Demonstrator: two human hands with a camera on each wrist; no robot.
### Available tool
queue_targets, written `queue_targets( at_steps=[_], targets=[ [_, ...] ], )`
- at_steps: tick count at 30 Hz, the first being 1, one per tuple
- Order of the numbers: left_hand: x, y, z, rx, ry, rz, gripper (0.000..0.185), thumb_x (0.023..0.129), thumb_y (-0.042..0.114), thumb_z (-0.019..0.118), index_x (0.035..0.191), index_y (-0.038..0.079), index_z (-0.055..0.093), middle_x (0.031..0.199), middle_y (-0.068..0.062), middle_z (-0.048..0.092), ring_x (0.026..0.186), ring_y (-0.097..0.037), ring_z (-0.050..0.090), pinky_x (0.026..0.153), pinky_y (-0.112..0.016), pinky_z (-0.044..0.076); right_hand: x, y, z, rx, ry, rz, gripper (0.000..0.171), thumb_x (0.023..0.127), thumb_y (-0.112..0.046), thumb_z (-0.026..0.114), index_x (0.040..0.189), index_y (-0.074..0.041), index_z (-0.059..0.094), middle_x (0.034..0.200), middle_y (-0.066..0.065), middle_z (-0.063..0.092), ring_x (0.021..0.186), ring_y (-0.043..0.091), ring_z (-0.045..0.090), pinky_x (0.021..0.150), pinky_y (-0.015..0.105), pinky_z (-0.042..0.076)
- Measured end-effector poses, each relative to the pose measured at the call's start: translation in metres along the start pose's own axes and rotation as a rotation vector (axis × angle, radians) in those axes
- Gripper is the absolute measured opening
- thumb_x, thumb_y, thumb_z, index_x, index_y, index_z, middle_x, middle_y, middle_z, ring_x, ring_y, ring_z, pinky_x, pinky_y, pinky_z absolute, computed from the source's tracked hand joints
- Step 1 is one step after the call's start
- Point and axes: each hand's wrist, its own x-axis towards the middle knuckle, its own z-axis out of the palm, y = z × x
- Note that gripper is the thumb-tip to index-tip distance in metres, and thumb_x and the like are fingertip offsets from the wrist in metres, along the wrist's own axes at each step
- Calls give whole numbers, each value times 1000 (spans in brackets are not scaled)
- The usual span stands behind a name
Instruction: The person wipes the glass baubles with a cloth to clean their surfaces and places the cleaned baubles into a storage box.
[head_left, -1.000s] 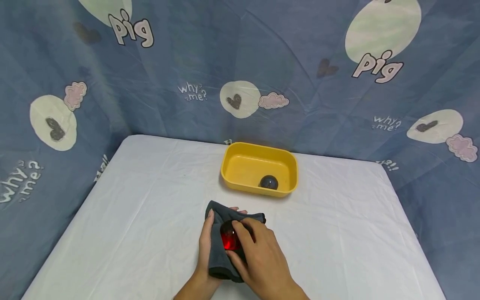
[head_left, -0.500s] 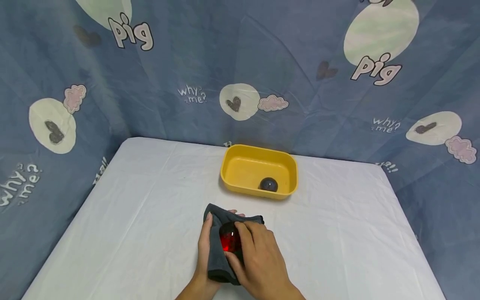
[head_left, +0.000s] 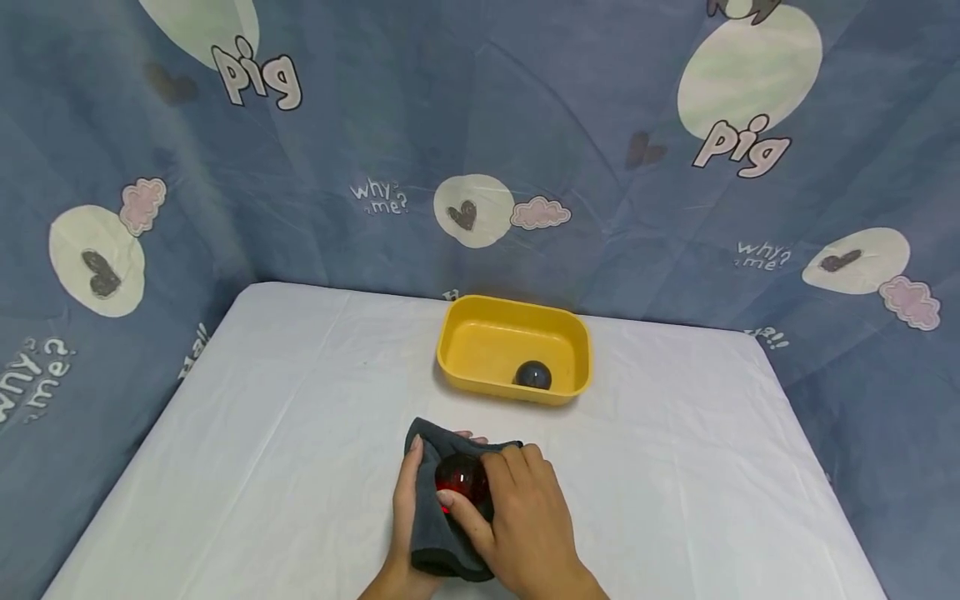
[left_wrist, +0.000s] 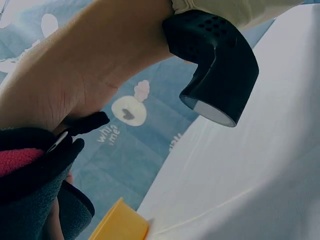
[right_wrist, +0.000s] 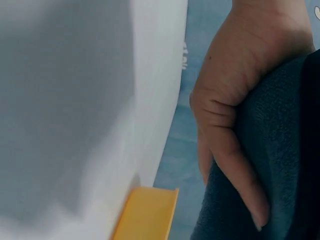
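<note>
- While the left hand (head_left: 406, 500) cups a dark grey fleece cloth (head_left: 433, 508) near the table's front edge, its fingers and thumb curl round the fabric.
- Grasping a glossy red ball (head_left: 459, 483), the right hand (head_left: 517, 521) presses it into that cloth.
- Toward the back edge of the white-sheeted table (head_left: 262, 433) stands a yellow plastic rectangular tub (head_left: 480, 346), well apart from the hands.
- Inside the tub's near right corner sits a dark grey ball (head_left: 532, 376).

A tub (head_left: 457, 354) stood on the table (head_left: 247, 450) toward its back, with a ball (head_left: 532, 376) in its front right corner. In front of the tub, a cloth (head_left: 427, 533) lay between the left hand (head_left: 405, 508) and the right hand (head_left: 525, 525), with a second ball (head_left: 459, 482) on it.
</note>
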Motion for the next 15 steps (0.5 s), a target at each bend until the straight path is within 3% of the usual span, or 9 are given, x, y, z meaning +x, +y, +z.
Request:
queue_targets(
  at_steps=[3,9,15],
  targets=[
    [-1,0,0,28,13,6,68,104,72,30,144,17,36,140,0,51,131,-15,52,113,-34,42,-2,0,-1,-5,-35,18,57,98,-66,62,104,-9,70,91,-1,59,84,18,46,73,32,43],
    [0,4,2,41,15,44,70,105,70,31,148,15,33,146,-2,48,136,-17,47,116,-37,39,-9,7,-8,77,-78,-71,67,97,-49,74,147,-9,56,126,4,61,113,20,56,89,40,52],
    [0,2,1,11,-21,37,67,106,69,30,146,15,36,143,-1,48,134,-16,47,116,-35,38,-7,10,-12,106,-86,-166,65,93,-39,81,148,-14,56,129,4,59,113,20,57,88,40,53]
  ],
)
